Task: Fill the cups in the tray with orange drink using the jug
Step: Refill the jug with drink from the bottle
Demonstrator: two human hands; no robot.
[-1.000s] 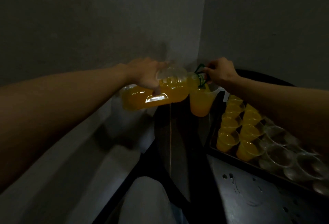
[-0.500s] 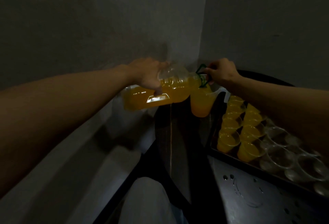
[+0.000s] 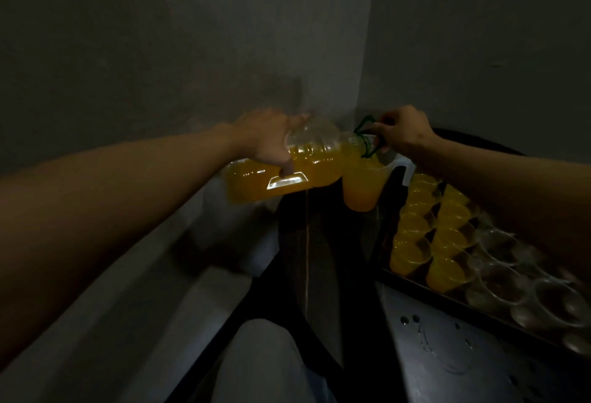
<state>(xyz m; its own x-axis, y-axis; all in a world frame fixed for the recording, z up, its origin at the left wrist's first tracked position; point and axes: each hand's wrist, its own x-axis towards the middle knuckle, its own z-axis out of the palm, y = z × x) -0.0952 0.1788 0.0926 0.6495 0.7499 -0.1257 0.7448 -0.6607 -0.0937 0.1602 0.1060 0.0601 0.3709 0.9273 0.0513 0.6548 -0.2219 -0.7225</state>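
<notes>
A large clear plastic bottle (image 3: pixel 281 175) of orange drink lies tipped on its side, its neck over a clear jug (image 3: pixel 363 185) that holds orange drink. My left hand (image 3: pixel 265 140) grips the bottle's body from above. My right hand (image 3: pixel 404 130) pinches the green handle loop at the bottle's neck, above the jug's rim. The jug's white handle (image 3: pixel 406 172) points right. On the dark tray (image 3: pixel 415 287) to the right stand rows of clear plastic cups: the left rows (image 3: pixel 412 242) hold orange drink, the right ones (image 3: pixel 499 287) look empty. My right forearm hides part of the tray.
Grey walls meet in a corner right behind the bottle. The jug and tray stand on a dark tabletop (image 3: pixel 319 258) with a wet metal surface (image 3: pixel 463 354) in front. A pale cloth-covered shape (image 3: pixel 265 367) is at the bottom centre.
The bottle has tipped a little further, its base rising slightly, and the orange level in the jug looks higher. Both hands keep their hold.
</notes>
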